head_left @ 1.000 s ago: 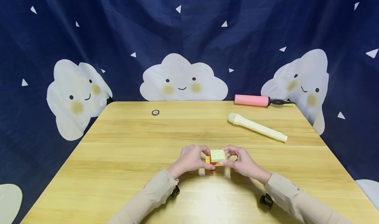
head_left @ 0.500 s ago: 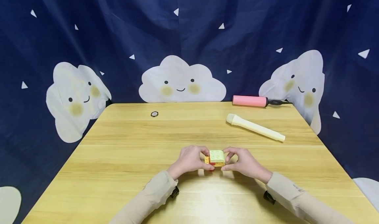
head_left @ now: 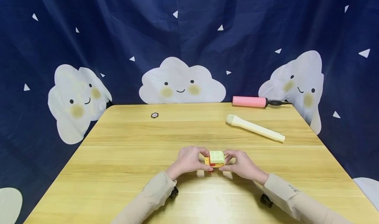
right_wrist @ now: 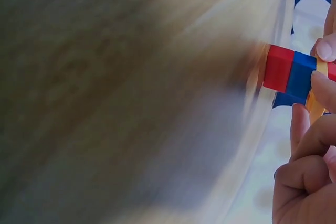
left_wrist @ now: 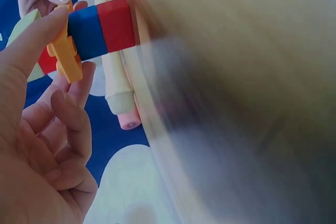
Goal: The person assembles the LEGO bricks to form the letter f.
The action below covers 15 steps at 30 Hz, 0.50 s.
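Note:
Between both hands, near the middle of the table, stands an upright stack of toy building bricks. A pale green brick (head_left: 217, 156) with a rounded side is on top, over a red brick and an orange plate (head_left: 207, 161). In the left wrist view a blue brick (left_wrist: 88, 32) and a red brick (left_wrist: 116, 23) sit below the plate, the red one lowest, at the tabletop. My left hand (head_left: 189, 160) pinches the plate's left part between thumb and fingers. From the right, my right hand (head_left: 244, 164) pinches the plate's other end with thumb and fingertips.
Behind the hands a cream toy microphone (head_left: 256, 127) lies slanted on the wooden table (head_left: 118, 171). Beyond it lies a pink hand pump (head_left: 249, 101) with a black nozzle at the back edge. A small round chip (head_left: 154, 115) lies at the back left. A dark blue cloud-print curtain hangs behind.
The right hand's thumb and fingers have eased off the stack's right side, then closed back in, with the thumb now lower on the orange plate. The left hand keeps its hold.

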{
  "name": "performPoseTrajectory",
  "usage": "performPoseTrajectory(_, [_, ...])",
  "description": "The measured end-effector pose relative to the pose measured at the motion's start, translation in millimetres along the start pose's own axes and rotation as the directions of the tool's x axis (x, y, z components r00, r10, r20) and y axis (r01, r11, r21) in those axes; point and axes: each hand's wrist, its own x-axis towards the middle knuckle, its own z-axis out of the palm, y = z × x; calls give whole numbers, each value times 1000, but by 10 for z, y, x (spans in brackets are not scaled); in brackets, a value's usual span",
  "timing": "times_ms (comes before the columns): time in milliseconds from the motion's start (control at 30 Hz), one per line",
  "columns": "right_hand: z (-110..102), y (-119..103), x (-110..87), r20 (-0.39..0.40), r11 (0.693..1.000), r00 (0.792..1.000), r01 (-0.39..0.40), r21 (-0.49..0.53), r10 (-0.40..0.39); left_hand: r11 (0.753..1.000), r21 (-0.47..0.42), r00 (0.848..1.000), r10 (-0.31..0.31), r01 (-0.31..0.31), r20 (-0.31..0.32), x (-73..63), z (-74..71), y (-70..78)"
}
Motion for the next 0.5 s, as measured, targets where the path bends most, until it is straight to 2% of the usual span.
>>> performPoseTrajectory(267, [-9,22,2,-13,1000,1000,-21,3,21,1000,-1,1000,19,-19,-13,-27,-69,-54])
performPoseTrajectory(500, [-9,4,3,-17,999,999,-36,1,36,1000,-13,1000,-6,6,-7,-46,-78,-75])
